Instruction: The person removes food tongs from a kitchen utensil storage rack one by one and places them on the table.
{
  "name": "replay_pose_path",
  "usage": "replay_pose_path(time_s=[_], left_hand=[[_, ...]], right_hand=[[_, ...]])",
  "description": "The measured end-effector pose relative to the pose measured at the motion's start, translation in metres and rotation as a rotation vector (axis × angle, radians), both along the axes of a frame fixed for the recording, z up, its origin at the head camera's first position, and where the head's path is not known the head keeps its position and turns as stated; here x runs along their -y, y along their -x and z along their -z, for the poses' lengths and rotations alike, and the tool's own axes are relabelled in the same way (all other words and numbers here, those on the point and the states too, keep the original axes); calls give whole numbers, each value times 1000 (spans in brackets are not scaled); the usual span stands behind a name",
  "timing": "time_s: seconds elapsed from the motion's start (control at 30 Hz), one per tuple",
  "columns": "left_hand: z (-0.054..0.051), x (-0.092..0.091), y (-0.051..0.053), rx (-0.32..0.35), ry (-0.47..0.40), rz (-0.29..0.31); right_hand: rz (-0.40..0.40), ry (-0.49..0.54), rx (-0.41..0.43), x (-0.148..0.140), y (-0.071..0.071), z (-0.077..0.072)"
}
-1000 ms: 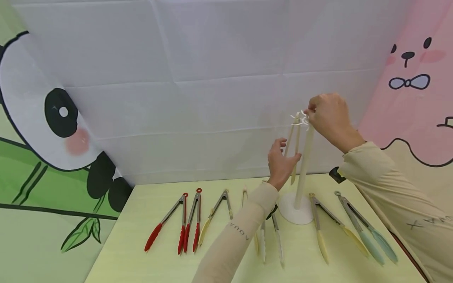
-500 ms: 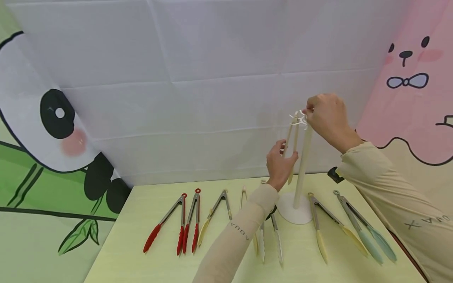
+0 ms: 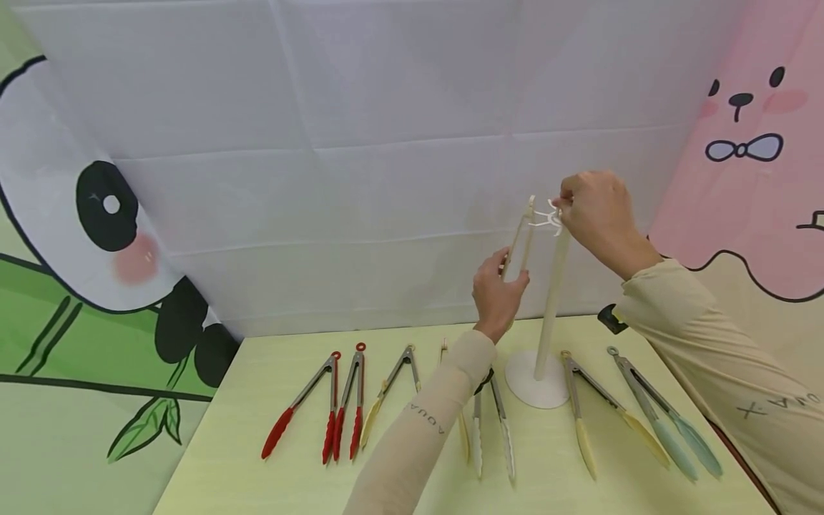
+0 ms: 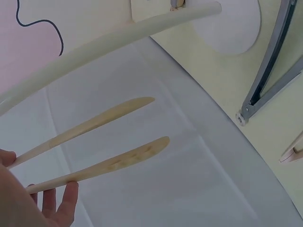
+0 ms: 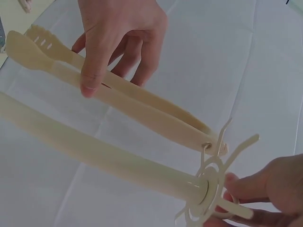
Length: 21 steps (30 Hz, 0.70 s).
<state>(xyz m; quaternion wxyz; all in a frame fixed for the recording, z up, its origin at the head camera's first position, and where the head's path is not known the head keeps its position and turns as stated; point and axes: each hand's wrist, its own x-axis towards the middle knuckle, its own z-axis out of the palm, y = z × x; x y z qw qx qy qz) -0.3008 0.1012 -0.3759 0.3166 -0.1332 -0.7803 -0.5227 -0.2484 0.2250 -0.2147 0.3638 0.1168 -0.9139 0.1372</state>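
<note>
My left hand [image 3: 498, 297] holds a pair of beige tongs [image 5: 137, 106] between thumb and fingers, one arm on each side. The tongs stand nearly upright, their hinge end at the tips of the white hooks. In the right wrist view, a hook tip meets the hole at that end; I cannot tell whether it passes through. In the left wrist view, both beige tips [image 4: 137, 153] point away from the hand, spread apart. My right hand [image 3: 595, 214] pinches the hook ring [image 5: 213, 182] atop the pale post [image 3: 547, 315] of the stand.
Several tongs lie on the pale yellow table: red-tipped ones [image 3: 354, 408] at left, yellow-tipped [image 3: 582, 429] and pale green-tipped [image 3: 676, 429] ones at right. White-tipped tongs [image 3: 505, 436] lie near the stand's round base [image 3: 528, 390]. A white cloth [image 3: 386, 186] hangs behind.
My left hand has moved left with the beige tongs, drawing their hinge end from close to the post out to the hook tips. The right hand stays on the hook ring.
</note>
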Motion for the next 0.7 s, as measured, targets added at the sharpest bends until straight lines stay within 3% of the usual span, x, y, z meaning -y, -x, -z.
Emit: replay_pose_path(time_s=[0.2, 0.43, 0.7], left_hand=[[-4, 13, 0, 11, 4, -18], [-4, 31, -3, -21, 7, -9], [-4, 49, -7, -14, 22, -29]], right_hand=[[-9, 7, 13, 0, -1, -1], [-39, 5, 29, -3, -4, -3], [-39, -61, 51, -2, -6, -8]])
